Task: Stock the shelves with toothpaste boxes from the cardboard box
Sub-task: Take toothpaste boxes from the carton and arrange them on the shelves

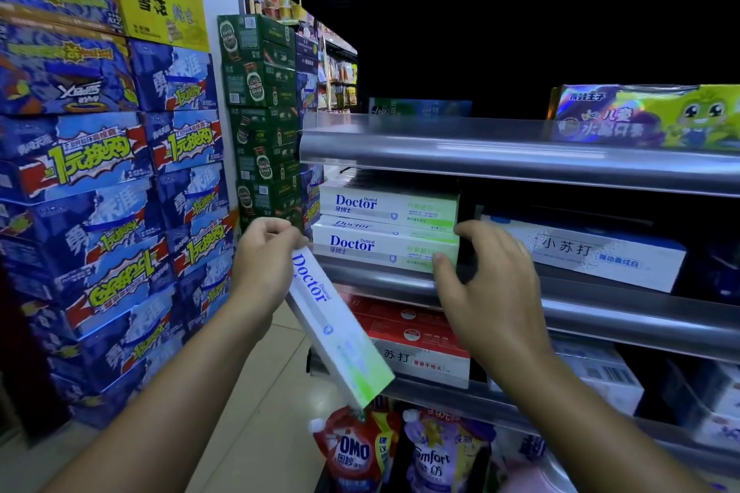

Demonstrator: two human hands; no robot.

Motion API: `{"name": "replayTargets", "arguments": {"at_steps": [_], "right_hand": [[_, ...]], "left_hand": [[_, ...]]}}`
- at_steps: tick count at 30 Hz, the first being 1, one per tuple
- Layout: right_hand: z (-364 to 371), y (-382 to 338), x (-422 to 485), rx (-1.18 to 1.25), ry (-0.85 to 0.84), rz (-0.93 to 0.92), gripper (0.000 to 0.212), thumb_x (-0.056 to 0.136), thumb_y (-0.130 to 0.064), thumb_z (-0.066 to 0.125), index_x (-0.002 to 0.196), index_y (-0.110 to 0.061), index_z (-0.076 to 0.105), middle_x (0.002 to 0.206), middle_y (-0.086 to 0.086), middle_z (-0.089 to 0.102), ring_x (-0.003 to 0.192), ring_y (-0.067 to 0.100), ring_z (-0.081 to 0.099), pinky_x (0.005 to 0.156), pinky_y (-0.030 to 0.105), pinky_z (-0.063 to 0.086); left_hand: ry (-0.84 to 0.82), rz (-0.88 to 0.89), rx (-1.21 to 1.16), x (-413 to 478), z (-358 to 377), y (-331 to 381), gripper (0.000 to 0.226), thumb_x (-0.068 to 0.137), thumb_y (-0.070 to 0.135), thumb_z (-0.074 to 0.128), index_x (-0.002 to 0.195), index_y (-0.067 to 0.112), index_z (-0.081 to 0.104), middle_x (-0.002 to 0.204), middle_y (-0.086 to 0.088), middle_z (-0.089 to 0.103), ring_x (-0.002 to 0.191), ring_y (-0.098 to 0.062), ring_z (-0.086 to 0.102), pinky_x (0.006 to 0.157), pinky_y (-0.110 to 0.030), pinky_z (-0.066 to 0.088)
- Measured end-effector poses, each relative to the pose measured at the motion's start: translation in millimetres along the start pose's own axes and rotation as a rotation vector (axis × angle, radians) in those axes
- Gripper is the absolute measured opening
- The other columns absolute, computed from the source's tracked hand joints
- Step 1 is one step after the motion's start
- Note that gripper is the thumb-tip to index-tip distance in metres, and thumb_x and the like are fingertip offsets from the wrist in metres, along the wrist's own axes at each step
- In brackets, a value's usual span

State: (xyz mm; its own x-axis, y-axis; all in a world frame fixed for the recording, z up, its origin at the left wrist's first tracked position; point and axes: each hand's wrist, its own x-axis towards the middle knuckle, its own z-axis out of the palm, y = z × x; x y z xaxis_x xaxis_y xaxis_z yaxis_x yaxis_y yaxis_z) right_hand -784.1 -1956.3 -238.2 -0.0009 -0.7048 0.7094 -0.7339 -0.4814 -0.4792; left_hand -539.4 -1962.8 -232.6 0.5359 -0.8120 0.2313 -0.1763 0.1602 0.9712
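Stocking is looking partly done, with two Doctor boxes (384, 228) lying stacked on the middle shelf (600, 312), the right hand (488, 284) curling its fingers (466, 230) round their right end, and the left hand (264, 256) pinching another toothpaste box (340, 332), tilted, just left of them and waiting to go in.

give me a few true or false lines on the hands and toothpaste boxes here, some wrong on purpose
1. The left hand holds a Doctor box. True.
2. That box lies flat on a shelf. False: it hangs tilted in front of the shelves.
3. Two more Doctor boxes sit stacked on a shelf. True: upper box on lower box.
4. The right hand hangs clear of the shelves. False: it pinches the lower box's right end.
5. The OMO pouch sits on the top shelf. False: it is at the bottom, beside the Comfort pouch.
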Motion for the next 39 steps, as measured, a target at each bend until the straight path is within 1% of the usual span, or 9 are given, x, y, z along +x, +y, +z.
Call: {"name": "replayTargets", "arguments": {"at_steps": [7,12,15,18,22,25,31,35,39], "right_hand": [[-10,-19,-41,0.485,-0.263,0.424,0.042,0.076,-0.072,0.063,0.105,-0.041,0.058,0.093,-0.011,0.067,0.079,0.006,0.069,0.067,0.039,0.06],[-14,-13,-30,0.601,-0.107,0.532,0.039,0.073,-0.034,0.09,0.104,-0.031,0.066,0.102,-0.009,0.071,0.095,0.009,0.07,0.084,0.038,0.059],[-17,-8,-21,0.713,-0.06,0.58,0.033,0.073,-0.015,0.092,0.098,-0.024,0.071,0.093,-0.001,0.077,0.087,0.015,0.075,0.085,0.044,0.061],[-16,-6,-10,0.717,0.027,0.529,0.025,0.075,-0.003,0.088,0.091,-0.017,0.075,0.086,0.001,0.078,0.08,0.015,0.075,0.082,0.039,0.063],[-13,-6,15,0.695,0.13,0.423,0.024,0.079,-0.002,0.084,0.09,-0.021,0.075,0.082,0.0,0.076,0.077,0.013,0.074,0.076,0.029,0.063],[-6,-2,35,0.623,0.133,0.359,0.022,0.082,-0.001,0.081,0.092,-0.02,0.074,0.085,-0.003,0.075,0.079,0.011,0.073,0.077,0.025,0.062],[10,16,50,0.361,-0.034,0.384,0.027,0.081,-0.017,0.081,0.083,-0.028,0.057,0.082,-0.008,0.064,0.07,0.014,0.061,0.061,0.026,0.051],[13,17,49,0.422,-0.086,0.397,0.032,0.082,-0.022,0.083,0.102,-0.028,0.058,0.104,-0.006,0.071,0.091,0.017,0.07,0.086,0.042,0.059],[14,18,53,0.411,-0.086,0.421,0.037,0.08,-0.022,0.086,0.113,-0.018,0.07,0.105,-0.004,0.075,0.093,0.015,0.072,0.09,0.039,0.059]], "left_hand": [[0.04,-0.148,-0.528,-10,14,6,0.012,0.092,0.015,0.056,0.103,0.016,0.049,0.071,-0.002,0.056,0.077,-0.026,0.055,0.074,-0.044,0.048],[-0.02,-0.231,-0.781,-16,25,14,0.013,0.098,0.016,0.051,0.11,0.01,0.054,0.113,-0.027,0.067,0.107,-0.044,0.065,0.099,-0.067,0.049],[-0.075,-0.226,-0.852,-16,31,14,0.012,0.102,0.017,0.05,0.107,0.008,0.057,0.113,-0.022,0.07,0.113,-0.041,0.066,0.101,-0.06,0.051],[-0.069,-0.092,-0.707,-10,30,11,0.009,0.101,0.02,0.056,0.106,0.013,0.055,0.092,-0.007,0.068,0.091,-0.025,0.068,0.077,-0.038,0.061],[-0.061,0.116,-0.342,4,25,12,0.008,0.099,0.017,0.06,0.092,0.02,0.056,0.072,0.01,0.074,0.059,-0.004,0.069,0.046,-0.018,0.048],[-0.08,0.152,-0.223,19,25,17,0.009,0.097,0.012,0.063,0.101,0.018,0.057,0.078,0.013,0.075,0.063,0.002,0.068,0.052,-0.018,0.049],[-0.176,0.013,-0.111,46,28,17,0.027,0.093,0.0,0.066,0.109,0.018,0.055,0.109,-0.003,0.068,0.09,-0.021,0.07,0.055,-0.026,0.056],[-0.267,0.004,-0.13,52,25,10,0.038,0.093,-0.003,0.064,0.126,0.015,0.056,0.114,-0.001,0.072,0.089,-0.018,0.076,0.062,-0.026,0.06],[-0.256,0.044,-0.114,49,26,6,0.033,0.094,-0.002,0.064,0.126,0.009,0.065,0.104,-0.002,0.079,0.084,-0.017,0.077,0.06,-0.024,0.059]]}}
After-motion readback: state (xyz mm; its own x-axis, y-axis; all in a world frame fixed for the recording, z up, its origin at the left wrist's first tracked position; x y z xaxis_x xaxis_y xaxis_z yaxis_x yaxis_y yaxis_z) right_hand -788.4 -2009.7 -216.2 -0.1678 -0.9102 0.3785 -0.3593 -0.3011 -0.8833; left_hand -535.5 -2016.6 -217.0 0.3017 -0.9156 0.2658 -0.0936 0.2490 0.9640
